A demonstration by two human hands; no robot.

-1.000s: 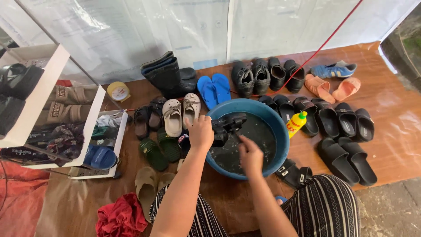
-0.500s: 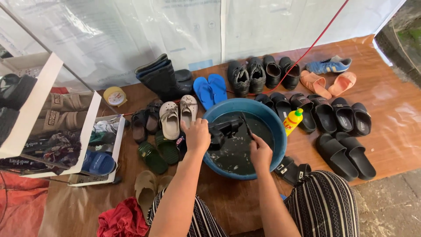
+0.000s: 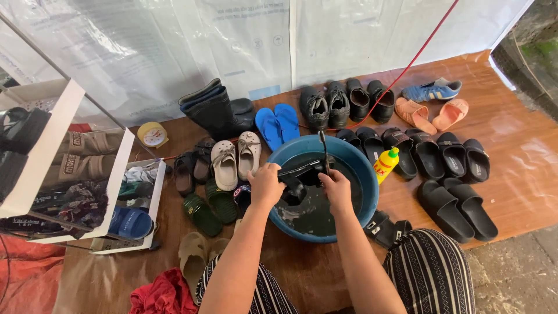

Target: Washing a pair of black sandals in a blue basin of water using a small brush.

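Note:
A round blue basin of dark water stands on the brown floor in front of me. Over it my left hand grips a black sandal by its near end. My right hand is closed on a dark thin-handled tool, apparently a brush, held upright against the sandal's other end. A second black strapped piece lies half under water between my hands.
A yellow bottle with a red cap stands right of the basin. Several black slides, pink sandals, blue flip-flops, black boots and beige clogs surround it. A white shoe rack stands left; red cloth lies near.
My right hand has moved up from the water to the sandal and now holds the thin tool upright. My left hand has stayed on the sandal.

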